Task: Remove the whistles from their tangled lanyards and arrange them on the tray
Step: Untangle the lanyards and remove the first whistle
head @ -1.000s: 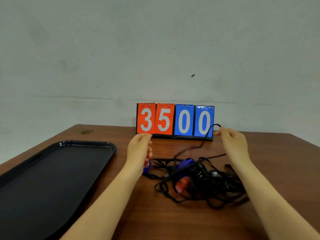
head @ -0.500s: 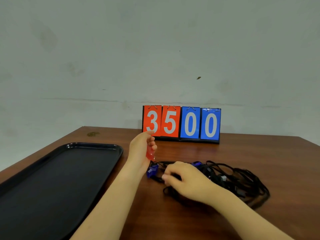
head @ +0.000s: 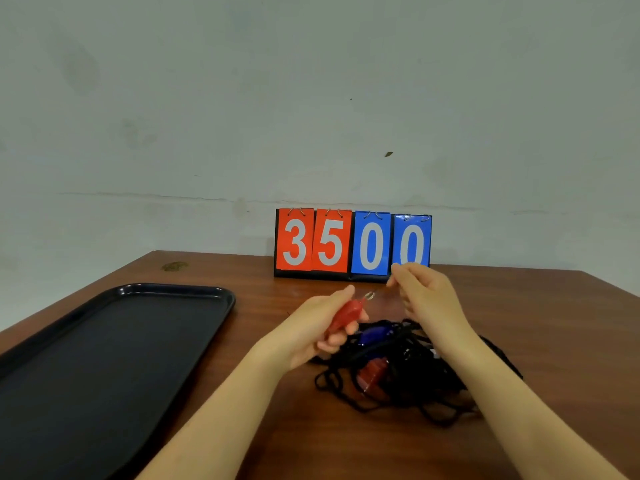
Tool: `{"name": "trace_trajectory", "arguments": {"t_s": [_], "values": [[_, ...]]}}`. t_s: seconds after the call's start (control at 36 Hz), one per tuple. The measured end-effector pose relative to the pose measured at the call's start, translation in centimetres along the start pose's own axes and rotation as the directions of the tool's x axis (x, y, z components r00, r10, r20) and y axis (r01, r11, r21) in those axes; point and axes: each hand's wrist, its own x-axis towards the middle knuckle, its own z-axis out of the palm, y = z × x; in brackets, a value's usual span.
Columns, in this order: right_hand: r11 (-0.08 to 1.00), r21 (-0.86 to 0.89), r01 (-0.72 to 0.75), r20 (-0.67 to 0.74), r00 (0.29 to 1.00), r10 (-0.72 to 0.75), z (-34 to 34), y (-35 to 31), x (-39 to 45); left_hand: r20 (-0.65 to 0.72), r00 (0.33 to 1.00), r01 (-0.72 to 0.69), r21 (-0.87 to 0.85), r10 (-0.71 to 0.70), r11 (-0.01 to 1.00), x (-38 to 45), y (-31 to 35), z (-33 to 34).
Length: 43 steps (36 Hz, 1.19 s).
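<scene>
My left hand (head: 311,336) grips a red whistle (head: 348,313) above the table, its metal ring (head: 370,295) pointing up and right. My right hand (head: 427,301) is raised just right of that ring with thumb and fingertips drawn together; blur hides whether they pinch anything. Below both hands lies a tangle of black lanyards (head: 415,393) holding a blue whistle (head: 375,335) and another red whistle (head: 373,375). The black tray (head: 173,289) lies at the left with nothing on it.
A flip scoreboard (head: 353,245) reading 3500 stands at the back of the brown wooden table (head: 554,323), against a pale wall. The table's left edge runs just beyond the tray.
My right hand left the lanyard pile and rose to the whistle's ring. My left hand lifted the red whistle and turned it so that the ring faces the right hand.
</scene>
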Motion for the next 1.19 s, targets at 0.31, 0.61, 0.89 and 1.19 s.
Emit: {"name": "trace_trajectory", "arguments": {"t_s": [0.31,0.61,0.89,1.19], "values": [[0.994,0.041,-0.103,0.147,0.985,0.096,-0.5,-0.2,0.2,-0.161,0.982,-0.175,-0.542,0.103,0.822,-0.1,0.4,-1.3],[0.634,0.744,-0.21,0.29,0.957,-0.024,-4.1,-1.4,1.5,-0.493,0.87,-0.334,-0.562,0.017,0.757,0.6,0.2,-2.9],[0.955,-0.272,-0.115,-0.115,0.99,0.087,-3.8,0.4,2.2,-0.53,0.839,-0.302,-0.267,0.122,0.915,0.9,0.0,-1.2],[0.681,-0.654,0.33,0.341,0.932,-0.124,1.1,2.8,-0.1,-0.444,0.769,-0.357,0.3,0.461,0.885,-0.2,1.4,0.4]]}}
